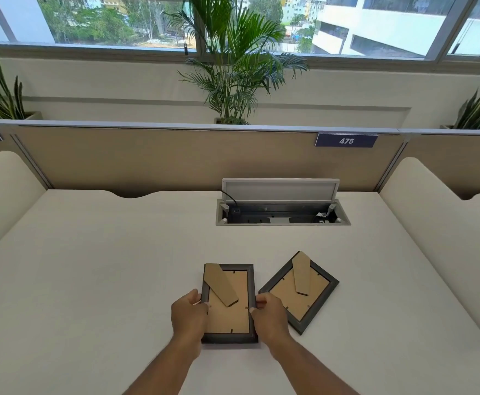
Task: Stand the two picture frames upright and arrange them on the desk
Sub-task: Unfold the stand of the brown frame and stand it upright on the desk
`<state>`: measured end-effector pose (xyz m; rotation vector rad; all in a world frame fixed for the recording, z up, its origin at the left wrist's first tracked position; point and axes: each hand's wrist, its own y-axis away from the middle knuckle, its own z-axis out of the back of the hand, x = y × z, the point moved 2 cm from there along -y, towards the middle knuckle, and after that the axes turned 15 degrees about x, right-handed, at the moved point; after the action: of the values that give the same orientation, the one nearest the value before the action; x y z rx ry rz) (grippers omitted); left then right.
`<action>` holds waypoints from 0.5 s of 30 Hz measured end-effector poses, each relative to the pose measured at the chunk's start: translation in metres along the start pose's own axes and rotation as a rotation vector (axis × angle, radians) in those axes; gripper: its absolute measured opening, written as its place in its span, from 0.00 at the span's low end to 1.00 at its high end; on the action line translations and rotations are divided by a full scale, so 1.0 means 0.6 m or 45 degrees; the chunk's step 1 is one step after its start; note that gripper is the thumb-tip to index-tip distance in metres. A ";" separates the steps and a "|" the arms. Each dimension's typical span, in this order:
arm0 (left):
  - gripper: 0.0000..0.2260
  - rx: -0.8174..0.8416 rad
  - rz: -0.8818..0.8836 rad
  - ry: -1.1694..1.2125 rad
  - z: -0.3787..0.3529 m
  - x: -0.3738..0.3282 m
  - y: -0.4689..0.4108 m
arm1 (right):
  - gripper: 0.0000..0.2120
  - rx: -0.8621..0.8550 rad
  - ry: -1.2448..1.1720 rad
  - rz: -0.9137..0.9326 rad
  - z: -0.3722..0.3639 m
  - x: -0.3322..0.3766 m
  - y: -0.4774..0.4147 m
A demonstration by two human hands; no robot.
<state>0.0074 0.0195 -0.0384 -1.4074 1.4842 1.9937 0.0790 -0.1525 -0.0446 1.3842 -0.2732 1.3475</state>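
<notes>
Two dark picture frames lie face down on the white desk (104,266), their brown cardboard backs and stands facing up. The left frame (228,315) sits straight in front of me. My left hand (188,316) grips its left edge and my right hand (270,315) grips its right edge, fingers curled over the rim. The right frame (300,293) lies turned at an angle just beside my right hand, which partly covers its near left corner. Both stands lie folded against the backs.
An open cable box (283,216) with its lid raised is sunk into the desk behind the frames. A beige partition (176,158) with a tag reading 475 closes the back. Rounded white dividers stand at both sides. Plants stand behind the partition.
</notes>
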 end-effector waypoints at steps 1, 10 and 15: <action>0.27 -0.012 0.002 0.026 0.003 -0.001 0.000 | 0.12 0.003 -0.032 0.011 0.005 0.002 0.002; 0.22 0.234 -0.035 0.216 0.014 -0.020 0.020 | 0.14 -0.009 -0.080 0.136 0.040 0.014 0.023; 0.32 0.322 -0.124 0.189 0.009 -0.019 0.037 | 0.16 0.004 -0.112 0.223 0.054 0.031 0.036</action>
<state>-0.0052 0.0179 -0.0162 -1.5119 1.6293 1.6094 0.0857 -0.1762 -0.0089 1.4510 -0.4604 1.4311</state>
